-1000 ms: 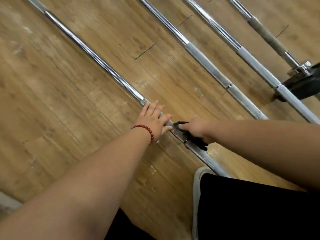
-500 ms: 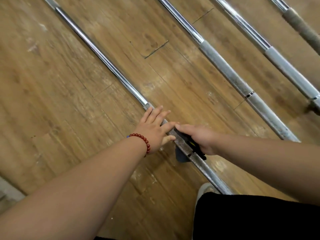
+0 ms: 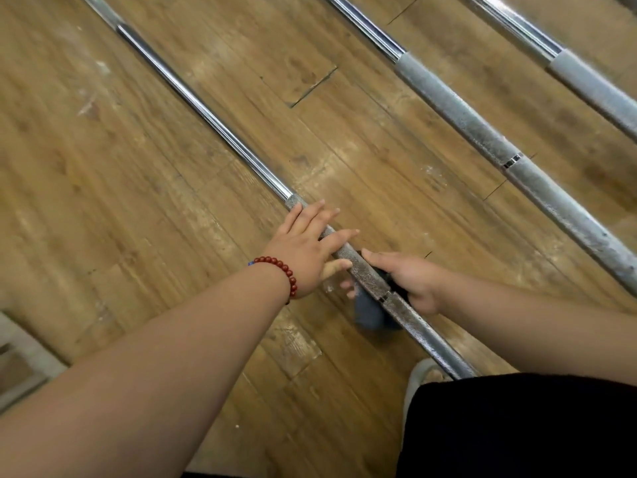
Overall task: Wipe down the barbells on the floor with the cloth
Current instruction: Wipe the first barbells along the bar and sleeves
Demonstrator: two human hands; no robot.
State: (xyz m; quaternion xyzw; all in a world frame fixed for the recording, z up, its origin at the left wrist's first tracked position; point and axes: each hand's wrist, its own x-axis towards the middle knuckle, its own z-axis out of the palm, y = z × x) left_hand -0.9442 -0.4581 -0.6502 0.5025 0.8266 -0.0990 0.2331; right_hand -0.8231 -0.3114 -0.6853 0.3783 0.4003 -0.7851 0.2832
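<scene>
Three steel barbells lie slantwise on the wooden floor. On the nearest barbell (image 3: 213,122), at the start of its knurled grip, my left hand (image 3: 306,250) rests with straight fingers laid over the bar; a red bead bracelet is on that wrist. Just below it, my right hand (image 3: 410,281) grips a dark cloth (image 3: 367,312) wrapped under and around the same bar, fingertips showing on the bar's left side. The cloth hangs blurred beneath the bar. A second barbell (image 3: 482,132) and a third barbell (image 3: 586,84) lie parallel to the right.
Worn wooden floorboards (image 3: 138,219) surround the bars. My black-clad leg (image 3: 517,426) and a light shoe (image 3: 418,377) sit at the bottom right, beside the near bar. A pale ledge (image 3: 20,363) shows at the lower left edge.
My right hand has slid with the cloth down the near bar, away from my left hand, and the cloth now hangs lower under the bar. The view has moved closer.
</scene>
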